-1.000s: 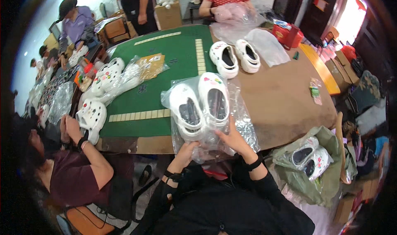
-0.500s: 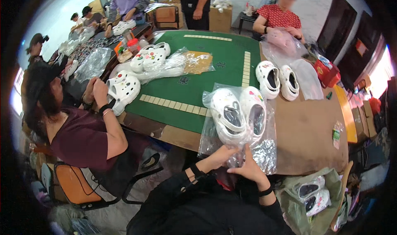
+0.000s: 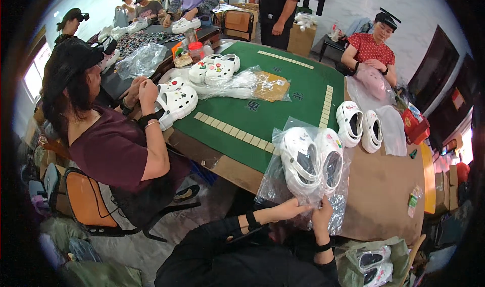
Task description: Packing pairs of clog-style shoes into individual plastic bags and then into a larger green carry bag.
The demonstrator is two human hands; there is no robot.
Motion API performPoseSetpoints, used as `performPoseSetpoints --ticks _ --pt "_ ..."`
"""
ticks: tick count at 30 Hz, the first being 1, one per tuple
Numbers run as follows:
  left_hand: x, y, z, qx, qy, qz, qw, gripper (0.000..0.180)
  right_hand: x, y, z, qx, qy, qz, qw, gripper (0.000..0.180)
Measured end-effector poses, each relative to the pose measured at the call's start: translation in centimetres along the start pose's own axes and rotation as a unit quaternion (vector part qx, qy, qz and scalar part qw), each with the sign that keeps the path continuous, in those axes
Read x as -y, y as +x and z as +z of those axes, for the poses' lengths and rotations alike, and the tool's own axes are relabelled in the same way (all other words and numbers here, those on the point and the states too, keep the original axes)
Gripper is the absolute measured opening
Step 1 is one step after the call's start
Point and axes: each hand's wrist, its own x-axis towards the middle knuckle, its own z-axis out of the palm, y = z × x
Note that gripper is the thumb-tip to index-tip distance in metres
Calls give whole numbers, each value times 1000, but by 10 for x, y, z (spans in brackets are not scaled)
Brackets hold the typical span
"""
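Observation:
A pair of white clogs (image 3: pixel 299 158) with small colourful charms lies inside a clear plastic bag (image 3: pixel 270 186), toes pointing away from me, at the near edge of the table. My left hand (image 3: pixel 290 210) is closed on the bag's near end, just below the heels. Beside it, my right hand (image 3: pixel 322 217) also pinches the bag's near end. More clear plastic lies flat beneath the pair. To the right stands another white pair (image 3: pixel 350 124) with no bag around it.
Tile strips (image 3: pixel 233 132) edge the green table mat (image 3: pixel 262 119). Bagged clogs (image 3: pixel 214 69) and cardboard (image 3: pixel 272 86) lie farther off. At left, a co-worker handles a white clog (image 3: pixel 178 104); another at far right holds a pink bagged item (image 3: pixel 375 83). A sack (image 3: pixel 401 249) with clogs sits lower right.
My right hand, spread beside the bag before, has closed on its near end. My left hand keeps its hold. The whole view has shifted, with the scene sitting lower and farther right.

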Motion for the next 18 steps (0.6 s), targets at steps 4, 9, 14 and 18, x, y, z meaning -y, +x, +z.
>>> performPoseSetpoints --ticks 4,9,14,18 --pt "10 1 -6 29 5 -54 998 44 1 4 -10 -17 45 7 999 29" --pt "33 7 -11 -3 -191 -107 976 43 4 0 -5 13 61 52 997 25" --pt "30 15 -21 92 -336 -115 930 46 26 -7 -3 95 143 85 981 12" --pt "43 15 -28 49 -418 -129 898 35 24 -8 -5 163 64 31 984 12"
